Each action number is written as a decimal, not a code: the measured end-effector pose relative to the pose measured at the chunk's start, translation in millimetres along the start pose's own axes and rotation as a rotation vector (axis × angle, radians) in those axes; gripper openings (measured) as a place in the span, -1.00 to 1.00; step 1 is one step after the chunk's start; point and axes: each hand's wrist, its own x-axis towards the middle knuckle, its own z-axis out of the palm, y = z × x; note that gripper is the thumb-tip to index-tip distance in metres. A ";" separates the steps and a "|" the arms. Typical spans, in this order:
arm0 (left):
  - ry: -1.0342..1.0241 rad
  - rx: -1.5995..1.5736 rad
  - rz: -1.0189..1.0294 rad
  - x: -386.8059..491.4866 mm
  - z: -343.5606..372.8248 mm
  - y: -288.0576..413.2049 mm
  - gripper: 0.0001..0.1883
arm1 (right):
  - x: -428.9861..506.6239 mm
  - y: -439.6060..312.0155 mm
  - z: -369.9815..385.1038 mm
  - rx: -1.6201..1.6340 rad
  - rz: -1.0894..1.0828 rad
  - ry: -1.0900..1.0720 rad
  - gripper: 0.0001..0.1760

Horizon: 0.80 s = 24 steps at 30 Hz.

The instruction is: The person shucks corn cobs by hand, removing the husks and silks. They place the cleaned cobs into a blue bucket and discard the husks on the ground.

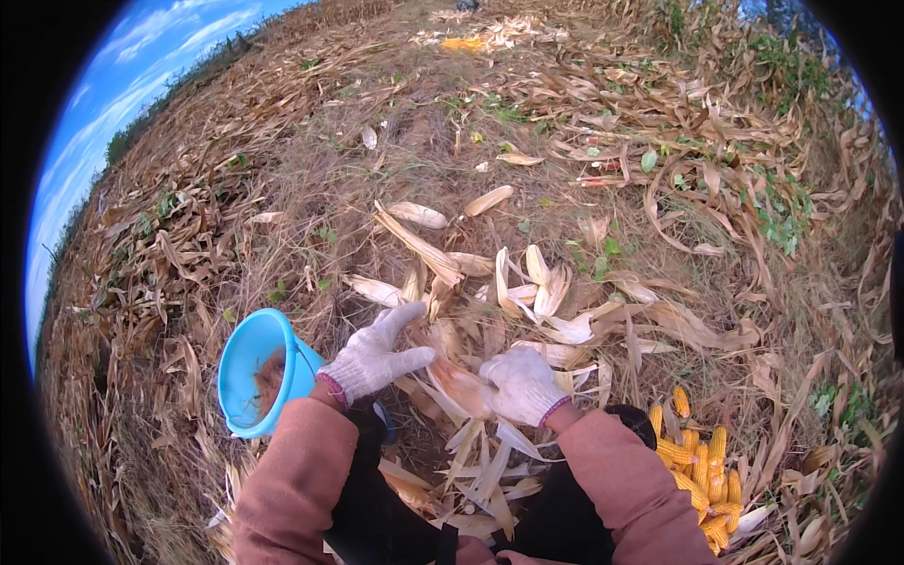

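My left hand [374, 357], in a white knit glove, is held open with thumb and fingers apart and nothing in it. My right hand [526, 385], gloved the same way, is curled shut on a dry corn husk [458, 385] that spreads between both hands. Whether an ear is inside that husk cannot be made out. Below it, loose peeled husks [487, 470] lie between my legs. Just beyond my hands lie several ears still in their husks, one of them an unhusked ear [489, 201].
A light blue plastic bucket [304, 367] with brown fibrous matter inside leans at my left. Bare yellow corn cobs [699, 466] are heaped at my right. Flattened dry stalks [678, 92] cover the ground on both sides. Farther ahead lies another yellow corn pile [462, 44] among pale husks.
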 end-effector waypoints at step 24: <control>0.017 -0.135 -0.146 0.7 -4.5 -5.4 -0.69 | 3.1 -1.7 -6.7 0.073 0.054 -0.067 -0.76</control>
